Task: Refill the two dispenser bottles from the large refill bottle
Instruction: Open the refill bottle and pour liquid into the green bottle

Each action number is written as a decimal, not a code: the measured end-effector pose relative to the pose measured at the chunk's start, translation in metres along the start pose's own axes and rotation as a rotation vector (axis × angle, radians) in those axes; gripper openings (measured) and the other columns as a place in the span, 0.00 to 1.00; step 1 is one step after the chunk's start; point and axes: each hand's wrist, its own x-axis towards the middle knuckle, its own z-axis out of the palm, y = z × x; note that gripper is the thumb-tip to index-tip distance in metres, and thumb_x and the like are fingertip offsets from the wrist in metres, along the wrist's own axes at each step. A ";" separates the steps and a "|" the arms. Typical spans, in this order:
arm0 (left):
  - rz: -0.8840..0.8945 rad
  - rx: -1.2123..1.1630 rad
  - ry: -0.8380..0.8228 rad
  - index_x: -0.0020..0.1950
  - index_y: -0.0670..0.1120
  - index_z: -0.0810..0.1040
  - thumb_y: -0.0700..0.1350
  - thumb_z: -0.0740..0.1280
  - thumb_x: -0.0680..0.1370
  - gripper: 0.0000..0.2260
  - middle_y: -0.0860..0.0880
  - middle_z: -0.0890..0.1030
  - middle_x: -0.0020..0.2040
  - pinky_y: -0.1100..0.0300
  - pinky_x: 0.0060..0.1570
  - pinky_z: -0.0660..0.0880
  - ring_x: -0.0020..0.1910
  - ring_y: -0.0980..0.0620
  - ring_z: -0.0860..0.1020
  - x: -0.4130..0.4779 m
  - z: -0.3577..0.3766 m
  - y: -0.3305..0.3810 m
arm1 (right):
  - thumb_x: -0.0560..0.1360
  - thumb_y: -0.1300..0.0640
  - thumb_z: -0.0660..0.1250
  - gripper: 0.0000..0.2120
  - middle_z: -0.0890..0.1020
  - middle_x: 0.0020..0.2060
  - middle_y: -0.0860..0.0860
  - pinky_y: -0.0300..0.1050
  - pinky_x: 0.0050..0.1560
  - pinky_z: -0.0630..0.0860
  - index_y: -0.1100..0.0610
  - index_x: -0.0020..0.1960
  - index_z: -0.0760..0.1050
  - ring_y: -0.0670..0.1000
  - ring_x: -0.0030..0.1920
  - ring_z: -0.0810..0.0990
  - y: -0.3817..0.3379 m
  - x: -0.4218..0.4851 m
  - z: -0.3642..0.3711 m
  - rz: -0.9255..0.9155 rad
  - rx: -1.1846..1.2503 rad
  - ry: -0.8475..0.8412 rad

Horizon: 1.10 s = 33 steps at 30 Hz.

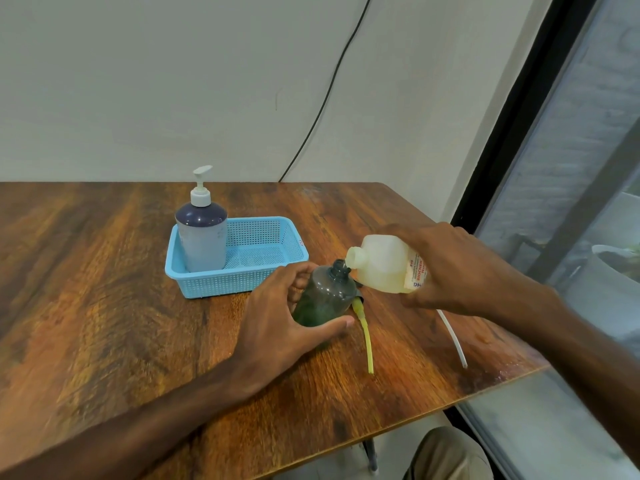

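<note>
Two hands busy, left hand (277, 317) fingers wrapped round green bottle (323, 299), right hand (460, 268) fingers gripping tilted refill bottle (381, 265)

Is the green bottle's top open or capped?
Open: the green bottle has a bare neck, and the refill bottle is tipped over it.

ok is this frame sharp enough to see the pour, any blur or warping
Head view: the left hand around the green bottle and its forearm are motion-smeared; the refill bottle in the right hand and the blue basket are sharper. Wide-angle lens bows the window frame. Light is soft, without harsh glare; no liquid stream is discernible.
</note>
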 end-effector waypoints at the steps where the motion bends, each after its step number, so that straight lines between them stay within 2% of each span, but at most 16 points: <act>1: 0.002 0.001 0.000 0.64 0.61 0.74 0.70 0.79 0.61 0.36 0.67 0.77 0.53 0.75 0.46 0.74 0.55 0.70 0.75 0.000 0.000 0.000 | 0.66 0.39 0.78 0.44 0.75 0.67 0.44 0.40 0.60 0.67 0.41 0.77 0.61 0.48 0.65 0.73 0.000 0.000 0.000 0.002 0.000 -0.003; 15: 0.011 -0.018 0.002 0.64 0.61 0.73 0.67 0.80 0.62 0.35 0.67 0.77 0.52 0.76 0.46 0.73 0.54 0.71 0.75 0.000 0.000 0.001 | 0.67 0.39 0.77 0.44 0.74 0.68 0.43 0.37 0.57 0.64 0.41 0.77 0.60 0.47 0.66 0.72 0.002 0.002 0.000 0.006 -0.014 -0.020; 33: 0.005 0.012 -0.007 0.65 0.62 0.72 0.73 0.76 0.60 0.37 0.67 0.76 0.53 0.73 0.45 0.76 0.55 0.70 0.74 0.001 0.001 -0.003 | 0.67 0.39 0.77 0.44 0.73 0.68 0.43 0.37 0.58 0.65 0.40 0.77 0.60 0.47 0.66 0.72 -0.001 0.001 -0.003 0.010 -0.014 -0.034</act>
